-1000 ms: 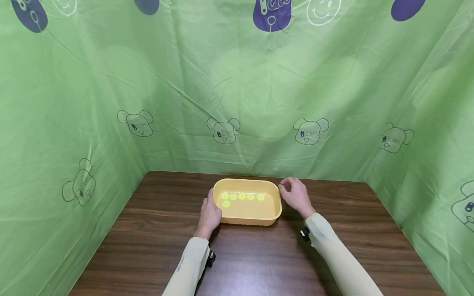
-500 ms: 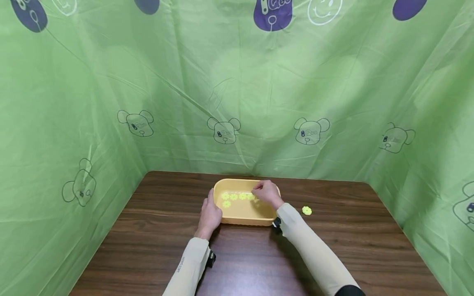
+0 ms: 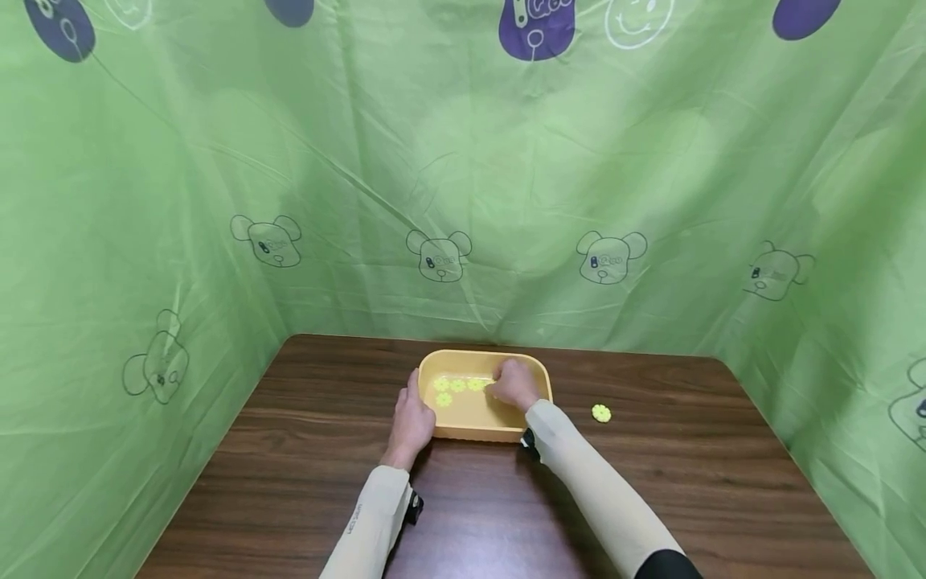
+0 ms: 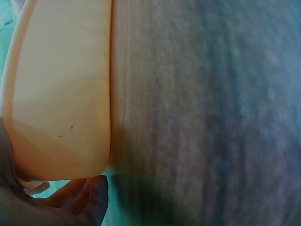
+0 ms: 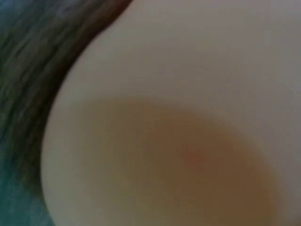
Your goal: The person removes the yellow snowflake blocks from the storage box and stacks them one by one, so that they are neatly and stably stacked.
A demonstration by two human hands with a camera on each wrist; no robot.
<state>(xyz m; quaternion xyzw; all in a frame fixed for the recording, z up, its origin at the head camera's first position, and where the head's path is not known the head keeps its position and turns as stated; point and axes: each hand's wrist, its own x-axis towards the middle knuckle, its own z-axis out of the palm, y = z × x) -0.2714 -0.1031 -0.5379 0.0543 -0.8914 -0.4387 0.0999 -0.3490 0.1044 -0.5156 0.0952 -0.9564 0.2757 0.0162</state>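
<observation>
In the head view, a shallow orange-yellow plastic tub (image 3: 470, 422) sits on the wooden table. Small yellow flower-shaped pieces (image 3: 458, 386) lie on its floor, several in a row along the far side and one below the row at the left. My left hand (image 3: 412, 422) holds the tub's left end; the left wrist view shows its fingers (image 4: 91, 200) at the lower corner. My right hand (image 3: 515, 384) reaches into the tub, fingers curled down over the right end of the row. Its fingertips are hidden, so I cannot tell whether they pinch a piece.
Another yellow flower piece (image 3: 601, 413) lies on the brown wooden table (image 3: 673, 442) right of the tub. A green patterned cloth (image 3: 521, 305) hangs behind and on both sides. Blurred tub wall (image 5: 188, 61) fills most of the right wrist view.
My right hand has moved left from beside the tub's right rim to inside it, uncovering the flower piece on the table and covering the row's right end. The left hand stays put.
</observation>
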